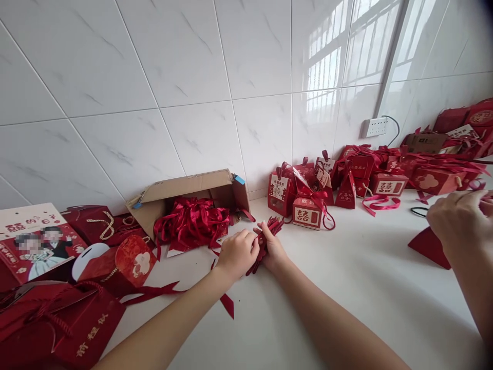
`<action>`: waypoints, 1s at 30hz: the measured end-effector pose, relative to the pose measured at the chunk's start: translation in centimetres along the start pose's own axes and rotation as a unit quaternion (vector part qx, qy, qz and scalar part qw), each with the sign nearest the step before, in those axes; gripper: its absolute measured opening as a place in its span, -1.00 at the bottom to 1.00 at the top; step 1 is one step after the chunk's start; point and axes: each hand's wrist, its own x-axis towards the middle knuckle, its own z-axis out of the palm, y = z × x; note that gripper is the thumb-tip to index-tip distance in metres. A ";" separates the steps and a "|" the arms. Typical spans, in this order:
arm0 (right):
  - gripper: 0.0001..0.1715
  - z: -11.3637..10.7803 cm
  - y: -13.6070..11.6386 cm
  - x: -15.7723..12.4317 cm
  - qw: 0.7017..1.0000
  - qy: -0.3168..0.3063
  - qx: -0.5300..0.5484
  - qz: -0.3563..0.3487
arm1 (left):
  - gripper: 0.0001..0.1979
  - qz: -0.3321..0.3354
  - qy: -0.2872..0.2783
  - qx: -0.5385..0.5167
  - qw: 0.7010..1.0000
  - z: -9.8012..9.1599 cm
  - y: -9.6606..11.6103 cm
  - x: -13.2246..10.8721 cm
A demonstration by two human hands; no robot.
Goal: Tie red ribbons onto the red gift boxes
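A bundle of thin dark red pieces (274, 226), like flat card or folded paper, is held upright on edge over the white tabletop. Its exact kind cannot be made out. My left hand (238, 256) grips it from the left with curled fingers. On the other side, my right hand (274, 248) is closed around it, thumb up. Just behind my left hand lies a heap of shiny red ribbons (192, 221), spilling from a cardboard box (181, 186) tipped on its side. A loose ribbon end (227, 306) lies below my left wrist.
Small red gift boxes (307, 214) line the wall to the right. Larger red gift boxes (90, 318) and a printed card bag (42, 241) crowd the left. At right, another person's hand (462, 221) is beside a red triangular box (429, 247). A socket (375, 127) is on the wall.
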 end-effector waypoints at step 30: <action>-0.84 -0.4 0.2 0.9 0.984 -0.019 0.155 0.090 | -0.71 -0.064 -0.014 -0.201 0.977 1.0 -0.4 -1.0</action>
